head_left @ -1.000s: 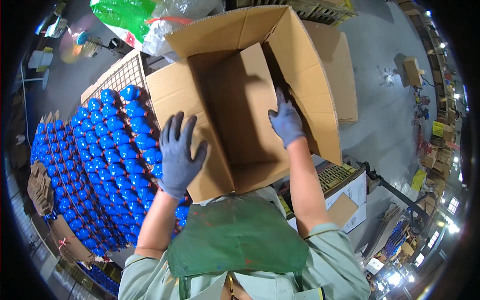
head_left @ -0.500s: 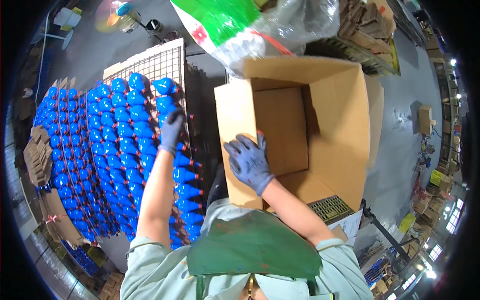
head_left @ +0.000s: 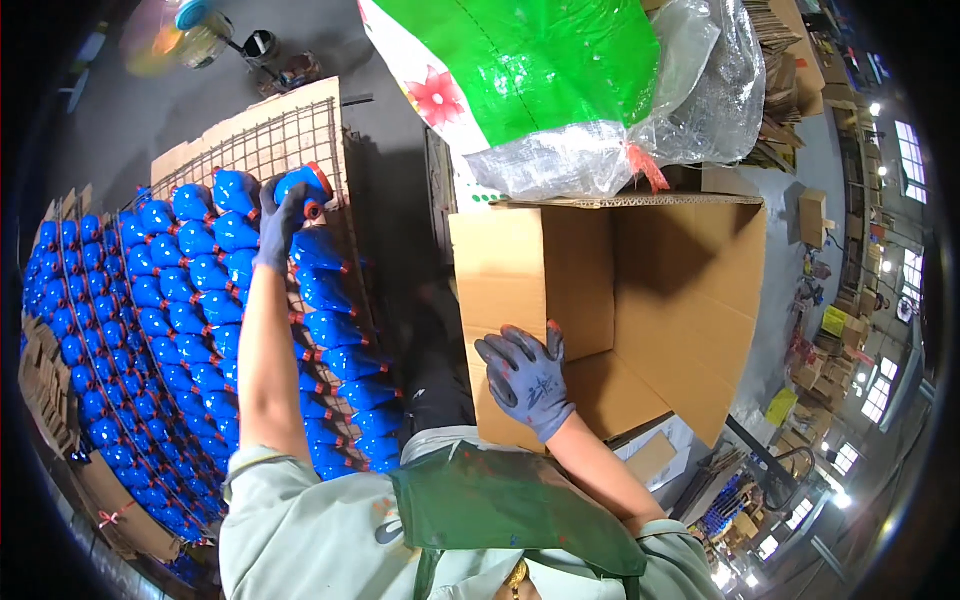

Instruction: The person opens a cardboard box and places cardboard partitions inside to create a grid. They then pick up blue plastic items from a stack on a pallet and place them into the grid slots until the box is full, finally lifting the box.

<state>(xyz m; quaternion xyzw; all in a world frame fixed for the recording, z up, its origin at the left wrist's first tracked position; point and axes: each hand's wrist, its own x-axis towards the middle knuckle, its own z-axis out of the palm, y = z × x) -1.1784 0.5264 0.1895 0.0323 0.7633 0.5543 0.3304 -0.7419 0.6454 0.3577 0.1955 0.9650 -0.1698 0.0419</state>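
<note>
My left hand [head_left: 278, 222], in a grey glove, is closed around a glossy blue bottle-shaped piece [head_left: 296, 186] with red rims, at the far edge of the rows. Many similar blue pear-shaped pieces [head_left: 237, 232] with red ends lie in rows on a wire rack to my left. In a matching glove, my right hand [head_left: 528, 378] rests on the left flap [head_left: 500, 290] of a cardboard box [head_left: 690, 260], fingers apart and thumb at the flap's inner edge. The visible inside of the box shows bare cardboard walls; part of its bottom is hidden.
A green and white plastic sack [head_left: 540, 75] with clear film hangs over the box's far edge. Bare wire mesh [head_left: 270, 135] on cardboard lies beyond the blue pieces. A dark gap separates rack from box. Folded cardboard [head_left: 52, 385] sits far left; more boxes stand far right.
My left hand has taken hold of a blue piece and lifted it from the far end of the right-hand column. My right hand has stayed on the flap while the view shifted.
</note>
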